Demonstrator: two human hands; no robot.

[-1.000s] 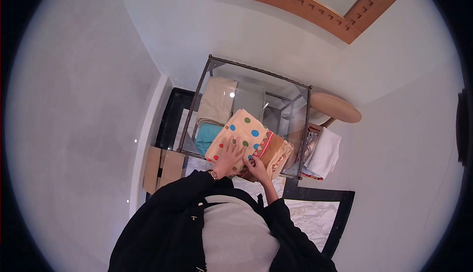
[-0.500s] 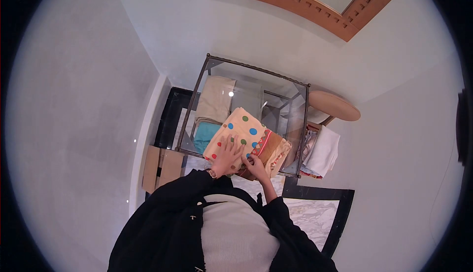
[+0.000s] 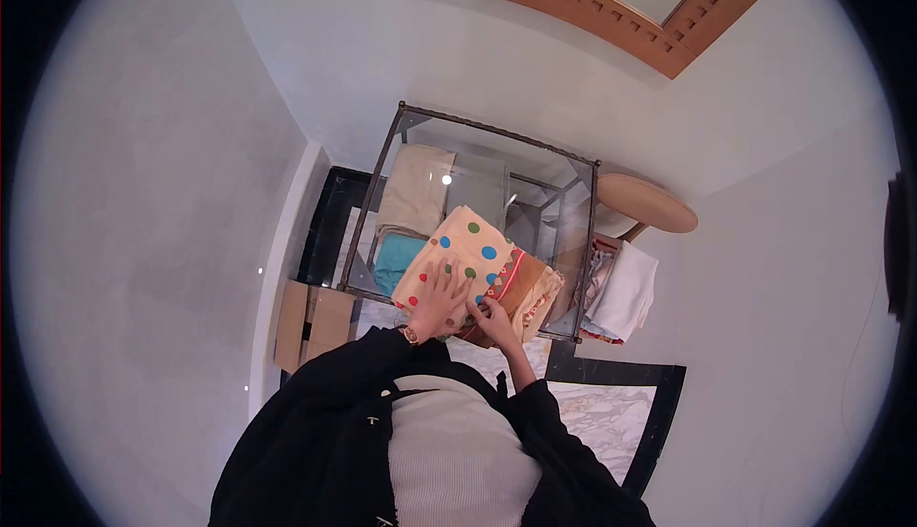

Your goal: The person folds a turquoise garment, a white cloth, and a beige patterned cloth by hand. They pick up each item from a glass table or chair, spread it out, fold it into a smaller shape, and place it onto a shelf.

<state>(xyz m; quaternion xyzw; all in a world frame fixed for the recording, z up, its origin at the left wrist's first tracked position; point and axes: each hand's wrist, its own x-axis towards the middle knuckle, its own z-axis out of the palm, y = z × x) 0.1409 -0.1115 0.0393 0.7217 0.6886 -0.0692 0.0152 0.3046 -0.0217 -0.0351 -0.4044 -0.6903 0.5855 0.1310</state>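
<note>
Well, both your hands are on the dotted cloth

Your left hand [image 3: 441,300] lies flat, fingers spread, on the folded dotted cloth [image 3: 463,229]; your right hand [image 3: 485,309] pinches its near side, by the brown, red-trimmed band. The soft, layered bundle lies over the near part of the glass table [image 3: 497,129], whose frame is dark metal. Just beyond your left hand, it partly covers the teal fabric [image 3: 396,258], with smooth beige fabric [image 3: 418,178] farther off. Rightward sit a crumpled white cloth [image 3: 626,283] and a rounded tan seat [image 3: 650,202].
</note>
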